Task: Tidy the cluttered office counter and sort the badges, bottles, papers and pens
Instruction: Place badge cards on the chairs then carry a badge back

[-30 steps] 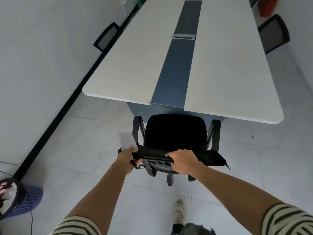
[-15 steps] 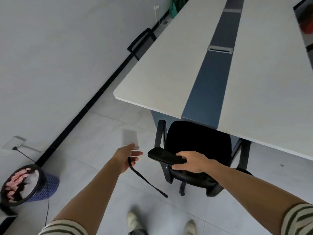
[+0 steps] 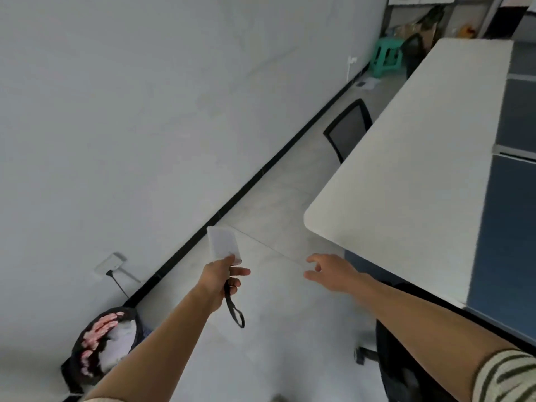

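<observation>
**Badge in my left hand, mid-carry, drop spot not in view**

Step, as I read it: transport. One badge is picked and on its way to wherever badges get sorted.

My left hand [image 3: 220, 278] pinches the badge [image 3: 223, 242], a pale card holder, by its lower edge. The card stands up and away from me, over the floor, and touches nothing else. Its black strap [image 3: 233, 309] runs through the same hand and hangs in a loop below it.

My right hand [image 3: 330, 271] is spread, fingers loose, holding nothing. It hovers in the air just beside the near corner of the bench [image 3: 406, 169] and is not touching it.

A black chair [image 3: 406, 358] sits low under my right forearm, and a second chair [image 3: 348, 129] is tucked in along the bench's far side. The waste bin [image 3: 104, 340] with rubbish in it stands by the wall at lower left, well apart from the badge.

Next move, my judgement:
- Find the badge pile first. No counter clutter, bottles, papers or pens show from here, so I would need to turn until the spot comes into view.
- Gather the strap with the free right hand before setting down. A dangling loop could snag the chair or the bench corner.
- Lay the card flat and put the strap on top.
</observation>
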### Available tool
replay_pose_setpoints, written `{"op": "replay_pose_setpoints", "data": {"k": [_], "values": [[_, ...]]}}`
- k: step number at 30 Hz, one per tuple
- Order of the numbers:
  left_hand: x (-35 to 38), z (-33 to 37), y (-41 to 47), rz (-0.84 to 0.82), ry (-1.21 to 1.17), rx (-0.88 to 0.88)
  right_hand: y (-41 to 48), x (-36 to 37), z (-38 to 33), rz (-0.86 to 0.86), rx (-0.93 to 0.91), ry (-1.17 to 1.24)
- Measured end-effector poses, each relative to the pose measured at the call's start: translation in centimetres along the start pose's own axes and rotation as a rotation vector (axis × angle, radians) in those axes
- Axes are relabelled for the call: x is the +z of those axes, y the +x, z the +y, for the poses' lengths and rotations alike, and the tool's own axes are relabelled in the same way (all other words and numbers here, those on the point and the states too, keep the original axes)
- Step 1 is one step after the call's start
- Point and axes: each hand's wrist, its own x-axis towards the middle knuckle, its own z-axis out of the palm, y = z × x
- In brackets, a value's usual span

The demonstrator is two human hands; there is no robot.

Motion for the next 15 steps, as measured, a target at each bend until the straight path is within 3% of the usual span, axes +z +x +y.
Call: {"op": "replay_pose_setpoints", "data": {"k": [5, 15], "values": [[-3.5, 7.5, 7.1, -0.015, 0.004, 0.025, 7.4, -2.3, -5.7, 0.025, -0.012, 0.01], [-1.9, 19.5, 24.0, -0.181, 0.018, 0.003, 25.8, -10.3, -6.6, 0.035, 0.083, 0.029]]}}
